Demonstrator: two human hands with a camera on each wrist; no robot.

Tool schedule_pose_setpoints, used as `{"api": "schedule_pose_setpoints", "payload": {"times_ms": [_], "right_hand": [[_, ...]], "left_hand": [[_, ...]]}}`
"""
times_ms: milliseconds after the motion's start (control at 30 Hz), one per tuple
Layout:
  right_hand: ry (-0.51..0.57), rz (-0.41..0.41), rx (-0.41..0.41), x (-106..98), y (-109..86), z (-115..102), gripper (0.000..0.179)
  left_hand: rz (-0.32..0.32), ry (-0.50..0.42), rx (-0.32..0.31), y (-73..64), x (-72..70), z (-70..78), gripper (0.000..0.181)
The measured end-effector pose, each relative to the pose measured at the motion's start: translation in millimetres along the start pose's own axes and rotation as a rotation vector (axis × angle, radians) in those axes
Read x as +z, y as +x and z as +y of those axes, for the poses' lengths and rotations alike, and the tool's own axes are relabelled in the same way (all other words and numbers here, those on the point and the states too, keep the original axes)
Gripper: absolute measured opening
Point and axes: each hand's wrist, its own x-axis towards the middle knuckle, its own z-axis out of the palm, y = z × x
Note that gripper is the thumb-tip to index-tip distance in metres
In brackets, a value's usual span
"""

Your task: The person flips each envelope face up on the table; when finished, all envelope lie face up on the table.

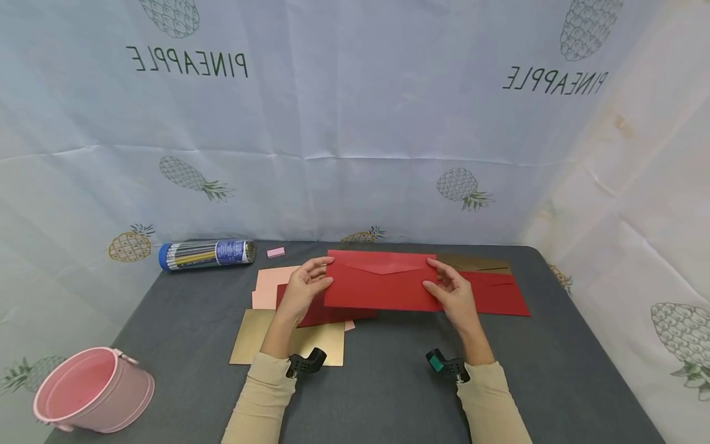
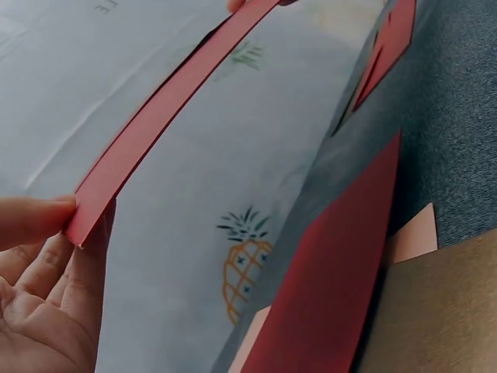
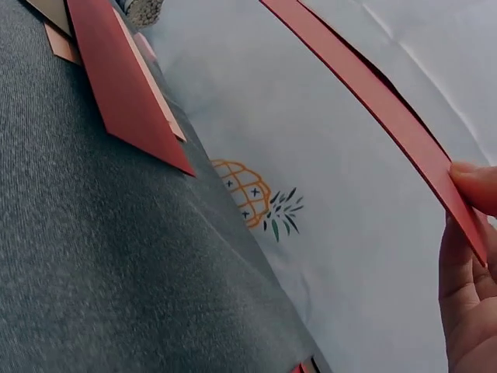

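Observation:
Held up over the grey table is a red envelope (image 1: 383, 290) with a shallow pointed flap along its top side. My left hand (image 1: 299, 290) pinches its left end, thumb (image 2: 35, 220) on the near face and fingers behind. At the right end my right hand (image 1: 457, 299) grips it the same way, its thumb (image 3: 475, 186) on the near face. Below the left hand lie a dark red paper piece (image 1: 338, 313), pink paper (image 1: 266, 300) and a gold sheet (image 1: 252, 339), overlapping. Beyond the right hand another red envelope (image 1: 499, 296) overlaps a brownish-gold one (image 1: 471, 263).
A clear tube of pencils (image 1: 208, 254) with a blue end lies at the back left, near a small pink block (image 1: 275, 252). A pink bucket (image 1: 130, 394) stands at the front left. Behind the table hangs a pineapple-print cloth (image 1: 355, 123).

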Motion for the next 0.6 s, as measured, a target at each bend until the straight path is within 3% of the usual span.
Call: {"api": "schedule_pose_setpoints", "payload": {"times_ms": [133, 267, 367, 600], "right_hand": [[-0.062, -0.01, -0.005, -12, -0.4, 4, 0.05], [-0.159, -0.02, -0.017, -35, -2.9, 8, 0.05], [-0.252, -0.034, 0.0, -57, -10.2, 15, 0.051], [-0.475, -0.053, 0.075, -111, -38.9, 35, 0.05]], "left_hand": [[-0.014, 0.019, -0.005, 1.9, 7.1, -5.0, 0.045], [-0.051, -0.009, -0.014, 4.5, 24.8, -13.3, 0.043], [-0.084, -0.027, -0.031, 2.5, 43.5, -21.9, 0.041], [-0.172, 0.044, -0.083, -11.6, 99.3, -45.4, 0.039]]}}
